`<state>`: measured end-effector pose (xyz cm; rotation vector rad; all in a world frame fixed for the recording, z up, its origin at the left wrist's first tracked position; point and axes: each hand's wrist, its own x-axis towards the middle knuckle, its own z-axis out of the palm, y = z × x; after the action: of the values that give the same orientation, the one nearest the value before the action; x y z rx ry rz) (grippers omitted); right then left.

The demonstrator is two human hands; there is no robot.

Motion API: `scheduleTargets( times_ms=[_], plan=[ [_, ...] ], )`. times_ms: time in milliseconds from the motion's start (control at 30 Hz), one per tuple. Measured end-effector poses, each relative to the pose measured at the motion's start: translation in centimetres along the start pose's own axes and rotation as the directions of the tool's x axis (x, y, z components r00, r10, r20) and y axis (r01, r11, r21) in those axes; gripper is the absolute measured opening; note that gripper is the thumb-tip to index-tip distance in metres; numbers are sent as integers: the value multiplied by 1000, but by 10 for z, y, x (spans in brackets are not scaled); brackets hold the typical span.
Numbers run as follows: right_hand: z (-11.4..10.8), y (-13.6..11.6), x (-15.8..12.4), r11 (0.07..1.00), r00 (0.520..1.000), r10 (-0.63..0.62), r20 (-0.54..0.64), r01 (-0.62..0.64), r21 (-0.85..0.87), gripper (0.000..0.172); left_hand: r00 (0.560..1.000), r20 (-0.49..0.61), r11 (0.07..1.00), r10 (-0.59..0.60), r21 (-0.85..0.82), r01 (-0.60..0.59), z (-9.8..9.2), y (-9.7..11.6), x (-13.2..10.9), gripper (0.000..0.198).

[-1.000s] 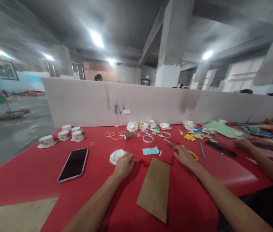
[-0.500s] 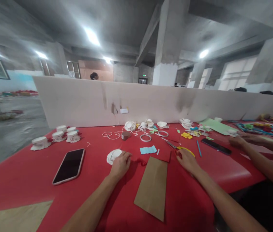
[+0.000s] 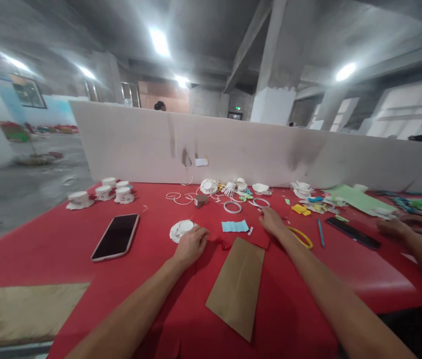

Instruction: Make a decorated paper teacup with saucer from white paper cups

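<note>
My left hand [image 3: 190, 244] rests on the red table cover [image 3: 54, 249] with its fingers curled under; what they hold, if anything, is hidden. It touches a white cut paper cup [image 3: 181, 229], and a small red tassel [image 3: 224, 243] lies just right of it. My right hand [image 3: 273, 222] reaches forward with fingers stretched out flat. It lies over the blades of the scissors, whose yellow handles [image 3: 301, 237] show behind it. Its fingertips are close to a white ring [image 3: 261, 202].
A brown paper bag [image 3: 237, 286] lies between my arms, with a light blue paper [image 3: 234, 226] beyond it. A phone [image 3: 115, 237] and white cups [image 3: 101, 193] lie left. A white board [image 3: 233, 149] walls the far edge. Another person's hands [image 3: 409, 227] work at right beside a black phone [image 3: 353, 233].
My right hand has moved forward and left, from the scissors' yellow handles to over the blades, near the white ring. My left hand has stayed by the paper cup. The camera has shifted.
</note>
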<state>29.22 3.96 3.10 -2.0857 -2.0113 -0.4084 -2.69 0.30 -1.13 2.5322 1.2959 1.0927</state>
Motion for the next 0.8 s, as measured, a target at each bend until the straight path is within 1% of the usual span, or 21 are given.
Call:
scheduleTargets(
  times_ms=[67, 133, 233, 333, 400, 500, 567, 600, 633, 700, 733, 800],
  plan=[
    [7, -24, 30, 996, 995, -85, 42, 85, -1, 29, 1000, 5, 1000, -18, 3, 18, -1, 1, 0, 23],
    [13, -45, 53, 986, 983, -166, 80, 167, -1, 32, 1000, -1, 1000, -22, 2, 22, -2, 3, -1, 23],
    [19, -65, 70, 969, 961, -243, 132, 246, -3, 29, 1000, -18, 1000, 1, -8, -1, -3, 5, -2, 23],
    [19, -69, 71, 965, 953, -260, 153, 263, 6, 27, 999, -28, 1000, 20, -19, -21, -3, 6, -2, 23],
    [15, -66, 66, 966, 957, -257, 136, 255, 31, 25, 999, -35, 999, 20, -28, -21, -2, 6, -2, 22],
    [1, -61, 53, 967, 965, -247, 89, 239, 86, 21, 998, -57, 999, 15, -50, -18, -1, 5, -2, 22],
    [-10, -61, 39, 952, 963, -262, 63, 247, 182, 21, 997, -77, 998, 3, -69, -9, 0, 6, -1, 23],
    [-16, -62, 29, 926, 957, -285, 53, 261, 272, 21, 996, -88, 996, -5, -85, -2, 0, 7, 0, 23],
    [-22, -64, 19, 873, 947, -318, 43, 275, 403, 20, 995, -99, 994, -16, -105, 5, 0, 8, 1, 24],
    [-33, -71, -3, 710, 921, -388, 14, 289, 642, 17, 989, -141, 985, -42, -172, 17, 0, 11, 3, 27],
    [-37, -75, -14, 628, 911, -413, -4, 288, 723, 16, 983, -171, 978, -65, -206, 29, 0, 12, 3, 30],
    [-43, -87, -31, 528, 903, -429, -41, 287, 799, 16, 972, -216, 964, -97, -265, 37, -2, 14, 4, 30]
  ],
)
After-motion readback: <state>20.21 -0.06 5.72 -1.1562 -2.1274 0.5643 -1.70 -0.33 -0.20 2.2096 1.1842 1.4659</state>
